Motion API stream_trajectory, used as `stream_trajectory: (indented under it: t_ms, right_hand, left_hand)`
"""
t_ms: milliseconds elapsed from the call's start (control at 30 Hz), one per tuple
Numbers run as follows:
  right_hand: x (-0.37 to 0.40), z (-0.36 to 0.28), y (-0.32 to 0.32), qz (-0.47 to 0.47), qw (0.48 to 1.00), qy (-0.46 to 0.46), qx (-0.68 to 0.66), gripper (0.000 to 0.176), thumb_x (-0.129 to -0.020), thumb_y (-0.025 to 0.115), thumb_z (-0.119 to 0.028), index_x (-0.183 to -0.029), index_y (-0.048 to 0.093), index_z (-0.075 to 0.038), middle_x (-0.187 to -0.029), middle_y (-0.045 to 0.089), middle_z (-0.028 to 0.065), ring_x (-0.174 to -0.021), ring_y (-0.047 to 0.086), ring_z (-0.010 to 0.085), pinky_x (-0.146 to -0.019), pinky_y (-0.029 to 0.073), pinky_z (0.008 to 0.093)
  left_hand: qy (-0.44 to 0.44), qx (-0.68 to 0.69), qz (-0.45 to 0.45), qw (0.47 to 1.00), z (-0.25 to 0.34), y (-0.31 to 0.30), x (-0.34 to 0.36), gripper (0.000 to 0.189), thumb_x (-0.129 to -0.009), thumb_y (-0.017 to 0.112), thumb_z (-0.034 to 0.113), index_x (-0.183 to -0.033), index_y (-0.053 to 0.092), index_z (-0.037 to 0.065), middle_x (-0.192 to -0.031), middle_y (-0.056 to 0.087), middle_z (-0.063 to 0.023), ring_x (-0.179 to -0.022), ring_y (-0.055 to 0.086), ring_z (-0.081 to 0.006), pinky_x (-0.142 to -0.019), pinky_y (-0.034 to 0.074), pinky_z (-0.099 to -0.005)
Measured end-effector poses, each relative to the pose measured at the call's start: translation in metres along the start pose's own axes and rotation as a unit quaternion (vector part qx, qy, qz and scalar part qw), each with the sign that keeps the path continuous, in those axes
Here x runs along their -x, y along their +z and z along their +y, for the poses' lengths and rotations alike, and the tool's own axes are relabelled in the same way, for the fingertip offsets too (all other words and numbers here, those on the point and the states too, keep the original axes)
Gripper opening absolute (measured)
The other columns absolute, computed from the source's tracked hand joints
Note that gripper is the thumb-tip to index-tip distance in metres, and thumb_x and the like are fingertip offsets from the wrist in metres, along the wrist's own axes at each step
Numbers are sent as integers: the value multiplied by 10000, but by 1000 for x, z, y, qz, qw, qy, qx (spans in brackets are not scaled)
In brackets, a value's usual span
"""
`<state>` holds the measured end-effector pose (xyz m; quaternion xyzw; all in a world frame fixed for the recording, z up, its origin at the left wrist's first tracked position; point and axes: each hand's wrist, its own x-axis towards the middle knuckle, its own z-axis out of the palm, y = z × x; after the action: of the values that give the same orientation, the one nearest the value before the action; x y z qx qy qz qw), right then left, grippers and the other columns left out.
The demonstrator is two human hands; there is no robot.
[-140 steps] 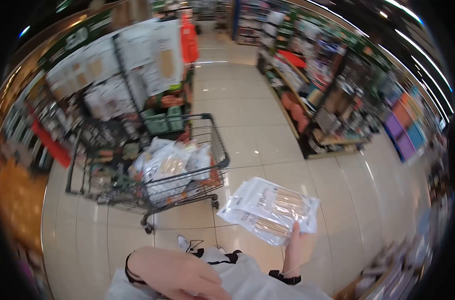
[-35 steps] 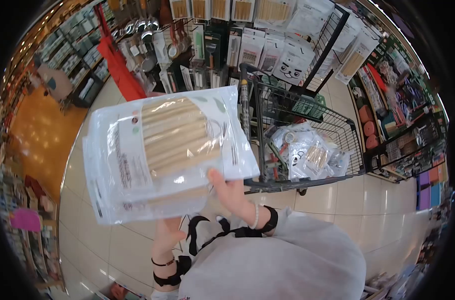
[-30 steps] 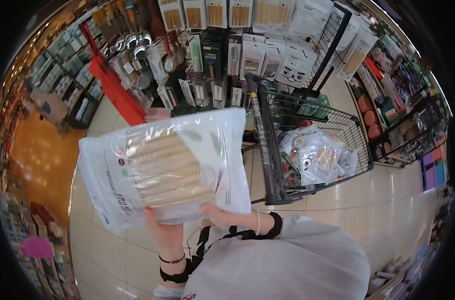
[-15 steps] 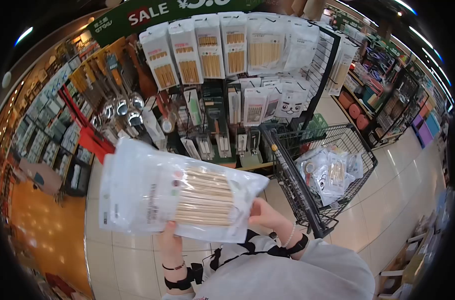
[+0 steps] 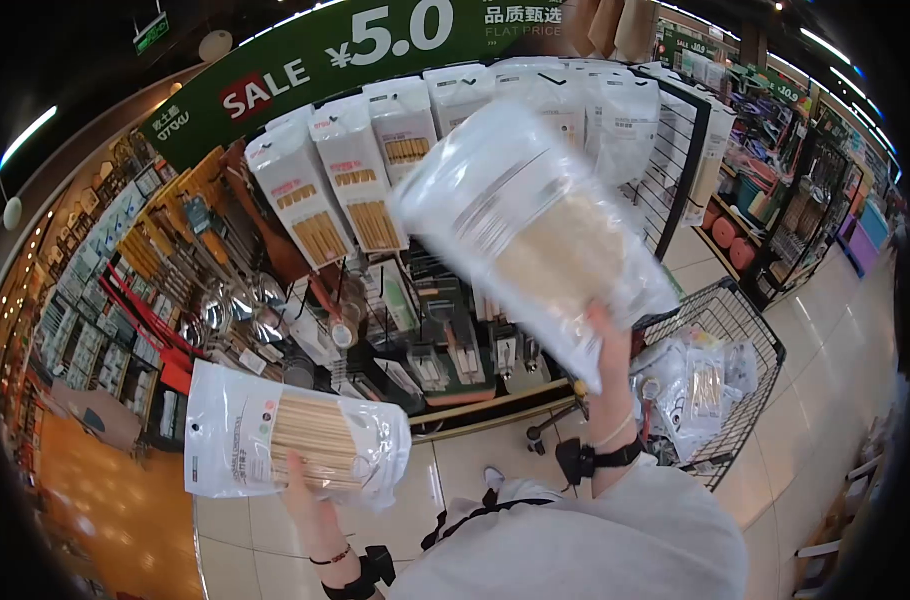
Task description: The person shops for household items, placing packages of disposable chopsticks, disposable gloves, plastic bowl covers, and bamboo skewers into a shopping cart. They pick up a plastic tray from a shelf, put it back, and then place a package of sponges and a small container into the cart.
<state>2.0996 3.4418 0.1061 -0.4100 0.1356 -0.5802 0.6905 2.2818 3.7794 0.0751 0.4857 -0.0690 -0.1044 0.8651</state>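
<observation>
My left hand [image 5: 305, 495] grips a clear and white bag of wooden chopsticks [image 5: 310, 435] at lower left, its fingers partly over the lower edge. Raised at the centre right, my right hand [image 5: 611, 345] is closed on the lower edge of a second white bag [image 5: 515, 220], which is tilted and smeared by motion. That raised bag hides part of the row of hanging packets [image 5: 350, 180] on the rack behind it. The two bags are apart from each other.
A black wire cart [image 5: 765, 345] at the right holds several packets [image 5: 700, 385]. Ladles [image 5: 240, 305] and red-handled tools hang at the left of the display, under a green sale sign [image 5: 305, 75]. Pale floor tiles [image 5: 475, 455] lie below.
The bags, together before, are now apart: one has gone up and right with my right hand, the other stays low at left in my left hand. The view has shifted, showing more of the sign.
</observation>
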Motion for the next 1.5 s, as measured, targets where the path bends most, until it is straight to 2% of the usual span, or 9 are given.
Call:
stream_trajectory:
  t_ms: [67, 267, 367, 767, 833, 900, 1200, 1433, 1500]
  right_hand:
    - [-40, -18, 19, 64, 992, -50, -100, 424, -832, 546, -112, -1215, 414, 17, -1115, 527, 121, -974, 548, 208, -808, 462, 316]
    - [-143, -4, 3, 65, 973, -110, -191, 336, -854, 514, -98, -1171, 455, -3, -1071, 562, 84, -946, 566, 184, -811, 472, 301]
    - [-147, 13, 1, 90, 972, -74, -202, 288, -845, 521, -71, -1128, 491, -30, -1020, 587, 65, -895, 587, 152, -744, 490, 263]
    - [-128, 28, -9, 74, 978, -64, -186, 359, -847, 504, -71, -1191, 436, 6, -1096, 560, 108, -959, 575, 183, -809, 472, 284]
    - [-126, 29, -16, 77, 978, -59, -183, 350, -849, 500, -73, -1184, 442, 10, -1086, 565, 109, -952, 577, 184, -808, 473, 284]
    - [-126, 30, -20, 77, 979, -33, -186, 447, -836, 497, -30, -1258, 361, 23, -1212, 473, 139, -1087, 494, 221, -909, 414, 320]
    - [-123, 27, -3, 77, 980, -79, -163, 385, -839, 509, -62, -1205, 423, 22, -1114, 545, 125, -985, 560, 196, -833, 464, 302]
    - [-149, 35, 10, 71, 986, -80, -125, 440, -826, 547, -37, -1232, 385, 13, -1162, 497, 128, -1028, 525, 217, -837, 465, 320]
    - [-171, 52, 20, 55, 994, -19, -94, 436, -835, 543, -67, -1230, 384, 25, -1165, 502, 128, -1032, 525, 213, -852, 459, 326]
  left_hand:
    - [32, 2, -8, 999, -7, 0, -20, 473, -857, 558, 170, -1254, 364, 1, -1206, 467, -114, -1059, 496, -206, -894, 425, -336]
    - [-17, -39, 18, 999, -46, 45, -38, 492, -837, 580, 126, -1253, 360, -16, -1214, 457, -124, -1080, 475, -215, -912, 396, -334]
    - [-39, -94, 20, 995, -59, 66, -39, 498, -816, 591, 66, -1249, 362, -25, -1217, 453, -127, -1083, 465, -219, -922, 381, -332]
    - [-60, -133, -84, 986, -80, 91, -67, 561, -760, 622, -24, -1249, 347, -24, -1199, 454, -124, -1068, 466, -193, -928, 368, -317]
    - [-62, -139, -87, 984, -81, 93, -69, 564, -760, 622, -26, -1250, 343, -24, -1197, 453, -122, -1070, 464, -194, -929, 366, -316]
    - [-63, -145, -90, 983, -82, 95, -71, 568, -759, 622, -27, -1252, 339, -23, -1195, 453, -121, -1072, 462, -194, -931, 364, -315]
    - [-42, -185, -78, 979, -86, 91, -73, 534, -778, 601, -10, -1246, 345, -21, -1197, 456, -121, -1070, 467, -209, -919, 381, -317]
    - [-46, -174, -90, 980, -86, 96, -72, 579, -752, 621, -33, -1256, 335, -27, -1195, 453, -122, -1074, 460, -206, -935, 359, -314]
    - [-53, -177, -91, 979, -84, 102, -70, 601, -736, 638, -41, -1256, 337, -31, -1185, 454, -119, -1070, 458, -197, -940, 351, -312]
